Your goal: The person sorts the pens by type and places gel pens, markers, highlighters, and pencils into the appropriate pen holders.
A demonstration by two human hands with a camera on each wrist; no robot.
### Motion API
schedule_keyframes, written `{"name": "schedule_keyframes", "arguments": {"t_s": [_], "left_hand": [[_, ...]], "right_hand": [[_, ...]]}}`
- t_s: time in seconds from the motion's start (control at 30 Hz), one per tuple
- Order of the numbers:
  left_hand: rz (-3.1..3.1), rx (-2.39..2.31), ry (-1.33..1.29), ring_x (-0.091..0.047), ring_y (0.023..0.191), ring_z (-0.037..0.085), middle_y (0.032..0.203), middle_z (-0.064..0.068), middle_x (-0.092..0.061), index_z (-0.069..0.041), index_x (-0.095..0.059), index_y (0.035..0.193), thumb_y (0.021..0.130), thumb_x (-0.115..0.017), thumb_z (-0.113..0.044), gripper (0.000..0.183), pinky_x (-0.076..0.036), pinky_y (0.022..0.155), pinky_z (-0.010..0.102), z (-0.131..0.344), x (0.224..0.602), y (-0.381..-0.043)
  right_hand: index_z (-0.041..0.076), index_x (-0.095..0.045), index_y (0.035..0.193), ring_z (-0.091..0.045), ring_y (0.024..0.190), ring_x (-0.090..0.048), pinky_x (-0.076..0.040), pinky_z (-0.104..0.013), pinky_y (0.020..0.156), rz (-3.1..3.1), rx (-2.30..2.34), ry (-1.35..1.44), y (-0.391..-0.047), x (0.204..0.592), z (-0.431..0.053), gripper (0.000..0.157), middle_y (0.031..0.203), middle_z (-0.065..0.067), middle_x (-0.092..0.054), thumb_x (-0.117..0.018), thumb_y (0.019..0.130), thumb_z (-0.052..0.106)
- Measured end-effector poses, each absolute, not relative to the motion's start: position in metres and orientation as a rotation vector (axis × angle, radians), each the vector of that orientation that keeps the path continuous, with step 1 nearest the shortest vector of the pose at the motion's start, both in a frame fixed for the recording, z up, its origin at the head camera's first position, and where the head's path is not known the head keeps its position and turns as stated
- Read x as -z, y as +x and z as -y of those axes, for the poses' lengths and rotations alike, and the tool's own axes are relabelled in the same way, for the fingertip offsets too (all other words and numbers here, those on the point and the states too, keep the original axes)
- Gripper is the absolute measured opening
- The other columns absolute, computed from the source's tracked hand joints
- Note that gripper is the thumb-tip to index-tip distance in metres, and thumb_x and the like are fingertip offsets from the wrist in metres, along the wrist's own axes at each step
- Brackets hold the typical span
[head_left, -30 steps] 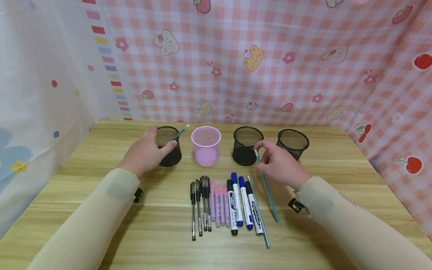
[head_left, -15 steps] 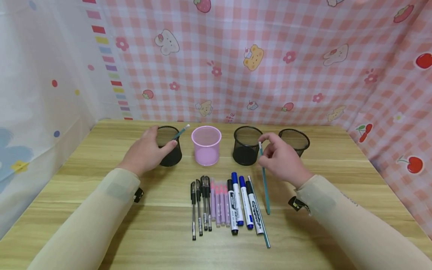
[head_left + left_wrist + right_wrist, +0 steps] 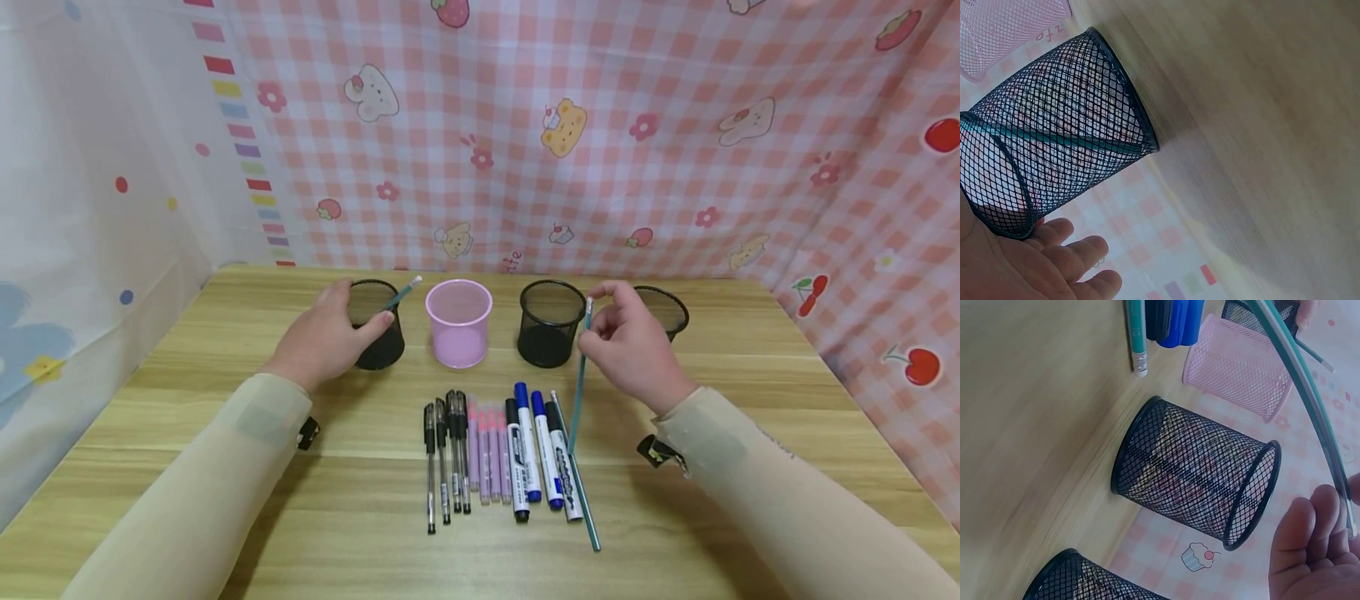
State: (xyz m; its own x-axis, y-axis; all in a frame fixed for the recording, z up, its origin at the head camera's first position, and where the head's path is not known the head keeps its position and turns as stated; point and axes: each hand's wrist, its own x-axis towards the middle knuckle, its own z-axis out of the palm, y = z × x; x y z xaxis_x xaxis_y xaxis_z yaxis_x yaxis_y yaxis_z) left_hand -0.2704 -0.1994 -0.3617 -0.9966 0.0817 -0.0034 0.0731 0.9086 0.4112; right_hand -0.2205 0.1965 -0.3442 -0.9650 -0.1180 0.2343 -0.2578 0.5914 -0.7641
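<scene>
My left hand (image 3: 318, 337) holds the leftmost black mesh pen cup (image 3: 381, 348) by its left side, thumb at the front near the rim. A teal pencil (image 3: 406, 292) leans in that cup, its white eraser end poking out to the right. My right hand (image 3: 633, 350) pinches a second teal pencil (image 3: 580, 400) near its eraser end, between the two right-hand black cups. This pencil slants down, its lower end over the markers; whether it touches them I cannot tell. A third teal pencil (image 3: 588, 517) lies beside the black-capped marker (image 3: 567, 479).
A pink mesh cup (image 3: 459, 333), a black mesh cup (image 3: 545, 337) and another black cup (image 3: 663, 312), partly behind my right hand, complete the row. In front lie several black gel pens (image 3: 440, 467), pink-purple pens (image 3: 488, 458) and white markers (image 3: 528, 442) on the wooden table (image 3: 337, 517).
My right hand has risen slightly and shifted right. The pencil in it has swung, its lower end going left from right of the lying pencil to over the markers. My left hand stays put.
</scene>
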Motion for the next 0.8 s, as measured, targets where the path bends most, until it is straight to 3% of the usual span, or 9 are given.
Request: {"name": "schedule_keyframes", "arguments": {"t_s": [0.33, 0.8], "left_hand": [[-3.053, -0.661, 0.124, -0.038, 0.148, 0.055, 0.172, 0.026, -0.022, -0.002, -0.011, 0.168, 0.097, -0.040, -0.080, 0.110, -0.037, 0.117, 0.071, 0.199, 0.362, -0.270], [-3.043, -0.658, 0.123, -0.037, 0.149, 0.055, 0.172, 0.026, -0.022, -0.003, -0.009, 0.168, 0.097, -0.040, -0.082, 0.111, -0.036, 0.118, 0.070, 0.197, 0.360, -0.268]], "right_hand": [[0.008, -0.046, 0.134, -0.015, 0.060, -0.049, -0.041, -0.027, 0.052, 2.471, -1.413, 0.317, -0.220, 0.343, -0.190, 0.047, 0.082, -0.010, -0.062, -0.059, 0.090, -0.003], [0.014, -0.042, 0.127, -0.012, 0.063, -0.057, -0.050, -0.024, 0.060, 2.149, -1.718, 0.309, -0.224, 0.346, -0.171, 0.043, 0.076, -0.001, -0.060, -0.060, 0.094, -0.007]]}}
